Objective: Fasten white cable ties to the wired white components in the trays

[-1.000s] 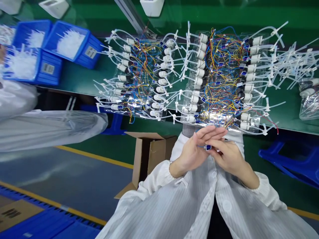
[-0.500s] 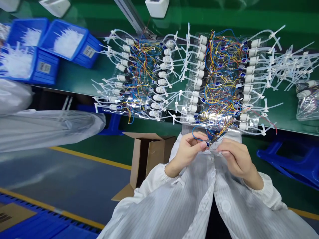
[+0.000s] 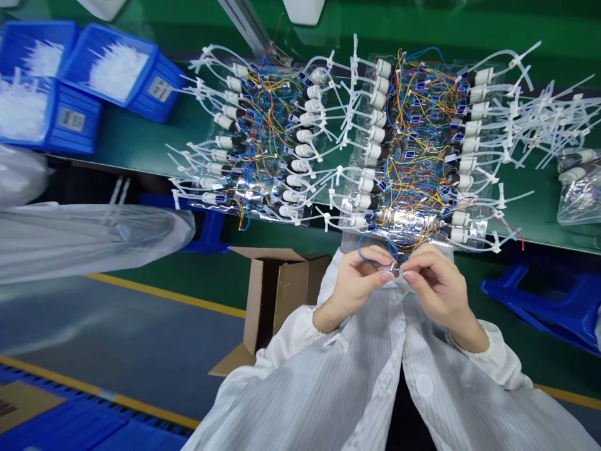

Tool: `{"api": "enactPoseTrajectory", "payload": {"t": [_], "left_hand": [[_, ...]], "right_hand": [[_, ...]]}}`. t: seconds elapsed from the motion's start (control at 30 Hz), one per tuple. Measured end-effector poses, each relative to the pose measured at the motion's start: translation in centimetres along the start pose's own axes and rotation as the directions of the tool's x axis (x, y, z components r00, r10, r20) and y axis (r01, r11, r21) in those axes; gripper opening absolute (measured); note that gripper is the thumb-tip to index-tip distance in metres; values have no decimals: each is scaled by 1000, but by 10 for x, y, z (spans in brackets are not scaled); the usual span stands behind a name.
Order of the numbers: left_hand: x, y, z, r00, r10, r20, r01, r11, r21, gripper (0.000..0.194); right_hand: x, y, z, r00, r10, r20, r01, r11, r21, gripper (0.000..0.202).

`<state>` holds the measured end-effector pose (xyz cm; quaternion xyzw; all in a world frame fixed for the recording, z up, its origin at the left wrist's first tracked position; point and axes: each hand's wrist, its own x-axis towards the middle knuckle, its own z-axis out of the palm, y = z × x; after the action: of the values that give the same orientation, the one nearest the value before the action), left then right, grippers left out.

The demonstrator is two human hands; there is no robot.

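Note:
In front of the white coat, just below the bench edge, my left hand [image 3: 364, 279] pinches a small silvery metal part with a blue wire [image 3: 360, 247] looping off it. My right hand [image 3: 434, 282] closes thumb against fingers at the part's right end; what lies between those fingertips is too small to make out. Above both hands, rows of white-and-black cylindrical pump-like units [image 3: 369, 185] line both sides of a clear plastic tray. Small blue-labelled parts and tangled yellow, blue and red wires [image 3: 417, 169] fill its middle. Clear tubes with white connectors stick out from the units.
A second similar wired tray [image 3: 263, 144] lies to the left. Blue bins [image 3: 162, 78] of white pieces stand farther left. Loose tubes [image 3: 549, 122] and a bagged bundle [image 3: 582, 194] lie right. An open cardboard box [image 3: 263, 300] and a blue stool [image 3: 549, 304] are below the bench.
My right hand has come closer to my left, its fingertips now at the small part. The part has turned from its blue face to a silvery one.

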<state>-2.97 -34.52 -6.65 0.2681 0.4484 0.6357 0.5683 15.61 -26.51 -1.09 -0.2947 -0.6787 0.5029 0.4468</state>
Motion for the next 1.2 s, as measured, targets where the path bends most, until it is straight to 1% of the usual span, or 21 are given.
{"api": "enactPoseTrajectory", "payload": {"t": [0.13,0.2,0.27,0.33,0.4,0.5,0.6,0.73,0.8,0.9,1.0,1.1,1.2], "left_hand": [[-2,-2,-1,1000,18,12,-18,1000,-17,38],[-2,-2,-1,999,32,16,-32,999,-20,34],[-1,-3,1,999,43,19,-43,999,-16,31],[-1,-3,2,997,68,25,-68,997,-22,28],[-1,-4,4,995,91,29,-90,995,-33,26],[-2,-6,7,997,73,4,-73,997,-11,33],[-4,-7,8,999,42,-10,-42,999,15,41],[-3,-7,8,999,54,-5,-54,999,6,39],[-3,-5,8,998,59,-13,-58,998,29,40],[-3,-3,10,996,93,-2,-92,994,65,33],[-3,-1,12,989,148,9,-149,988,38,21],[-1,-1,15,985,174,-4,-174,985,-5,21],[2,-2,15,985,173,6,-173,985,-17,21]], "right_hand": [[-3,3,2,1000,9,-6,-9,1000,24,14],[-5,4,4,999,36,-35,-34,999,41,13],[-8,5,5,996,82,-38,-80,996,47,9],[-11,7,5,990,142,-8,-141,989,52,5],[-14,10,6,979,202,31,-204,976,71,8],[-18,15,5,966,253,60,-258,959,115,14],[-19,15,3,965,256,59,-262,957,122,17],[-17,13,2,973,224,56,-229,965,129,16],[-17,14,3,970,238,50,-243,959,149,19],[-18,17,6,965,259,51,-264,940,218,23],[-17,18,10,968,244,62,-250,899,360,18],[-14,13,13,957,280,71,-280,839,468,21],[-11,7,14,932,355,78,-344,793,503,27]]}}
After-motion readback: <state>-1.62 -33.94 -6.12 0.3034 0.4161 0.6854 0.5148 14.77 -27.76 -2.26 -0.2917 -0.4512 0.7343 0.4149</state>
